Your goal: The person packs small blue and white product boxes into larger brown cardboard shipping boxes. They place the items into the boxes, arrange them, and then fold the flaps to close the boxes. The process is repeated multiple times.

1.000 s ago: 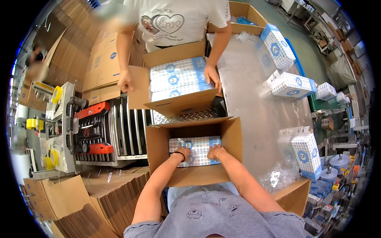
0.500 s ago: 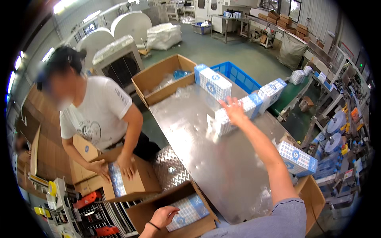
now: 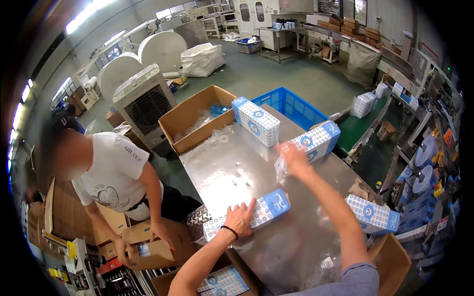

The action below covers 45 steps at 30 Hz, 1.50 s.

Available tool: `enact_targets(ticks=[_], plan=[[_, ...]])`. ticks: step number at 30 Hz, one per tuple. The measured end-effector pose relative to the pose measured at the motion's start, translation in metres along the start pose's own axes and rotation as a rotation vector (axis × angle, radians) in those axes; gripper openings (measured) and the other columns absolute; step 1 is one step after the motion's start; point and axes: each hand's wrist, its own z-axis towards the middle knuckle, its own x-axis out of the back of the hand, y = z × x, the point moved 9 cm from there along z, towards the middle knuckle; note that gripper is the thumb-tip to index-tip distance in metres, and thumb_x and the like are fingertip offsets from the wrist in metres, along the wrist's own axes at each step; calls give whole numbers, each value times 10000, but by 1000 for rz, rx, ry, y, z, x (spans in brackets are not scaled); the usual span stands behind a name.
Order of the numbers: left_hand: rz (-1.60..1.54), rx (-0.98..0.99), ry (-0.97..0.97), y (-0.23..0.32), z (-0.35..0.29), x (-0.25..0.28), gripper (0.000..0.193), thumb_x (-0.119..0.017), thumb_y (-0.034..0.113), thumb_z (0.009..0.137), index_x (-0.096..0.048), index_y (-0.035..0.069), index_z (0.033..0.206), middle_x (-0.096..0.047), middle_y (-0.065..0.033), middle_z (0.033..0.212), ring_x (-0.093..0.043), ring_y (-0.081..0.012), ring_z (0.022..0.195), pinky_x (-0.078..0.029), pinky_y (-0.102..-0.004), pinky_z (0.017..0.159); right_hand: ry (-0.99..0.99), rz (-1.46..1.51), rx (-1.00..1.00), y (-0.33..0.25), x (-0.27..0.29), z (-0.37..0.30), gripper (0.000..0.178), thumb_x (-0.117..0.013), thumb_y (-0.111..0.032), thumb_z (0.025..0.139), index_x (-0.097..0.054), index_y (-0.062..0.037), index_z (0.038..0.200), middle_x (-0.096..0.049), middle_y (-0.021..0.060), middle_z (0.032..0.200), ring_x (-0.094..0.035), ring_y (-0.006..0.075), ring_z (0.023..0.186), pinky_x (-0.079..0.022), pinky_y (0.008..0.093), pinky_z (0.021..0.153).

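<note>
On the metal table (image 3: 296, 261), my left hand (image 3: 240, 220) lies across a long blue-and-white patterned pack (image 3: 271, 207), its fingers reaching over the far side. Farther off, my right hand (image 3: 295, 160), smeared by motion, closes round the near left end of a second pack (image 3: 321, 139); its fingers are partly lost in the blur. Loose clear film sticks out beside that hand. A third pack (image 3: 256, 121) stands at the table's far left edge. Below my left forearm, an open carton (image 3: 160, 283) holds more patterned packs (image 3: 224, 281).
Across to the left, a co-worker (image 3: 111, 172) handles a carton (image 3: 173, 246). Another carton (image 3: 170, 126) and a blue crate (image 3: 306, 111) adjoin the table's far end. One pack (image 3: 373, 214) lies at the right edge; a green conveyor (image 3: 358, 128) and machinery stand beyond.
My left hand has gone from above the carton to a pack on the table. That pack has come nearer and leftward. My right hand has moved to the pack behind, which sits slightly nearer.
</note>
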Motion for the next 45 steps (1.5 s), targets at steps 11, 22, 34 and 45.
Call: enact_targets(ticks=[11,22,34,45], plan=[[-475,-199,768,-25,-188,206,644,-822,74,608,-577,-4,1198,-569,-134,901,-575,-307,803,-477,-369,709,-365,-54,74,-18,-88,11,1126,-871,-428,603,-290,-205,1541,-545,158,1312,-550,367,1199,-385,635,1016],[-801,145,494,-80,-354,-3,592,-838,121,633,-557,19,1145,-540,-126,946,-530,-298,854,-428,-377,757,-15,804,-49,-24,-37,-131,1138,-883,-182,616,-230,-126,1547,-527,215,1343,-572,398,1184,-488,494,977],[-590,82,-559,-111,-247,-304,702,-699,250,750,-483,20,1377,-515,-239,1351,-527,-378,1238,-445,-460,1034,-417,1889,540,-289,37,-283,600,-600,-205,906,-408,-109,1466,-549,173,1302,-563,306,1167,-478,444,983],[-571,297,-472,-152,-280,-385,791,-720,278,746,-426,29,1437,-499,-239,1418,-519,-351,1283,-439,-408,1067,-296,164,825,-472,-320,-274,723,-573,-73,840,-452,-458,1440,-524,113,1363,-483,356,1261,-364,501,1065]])
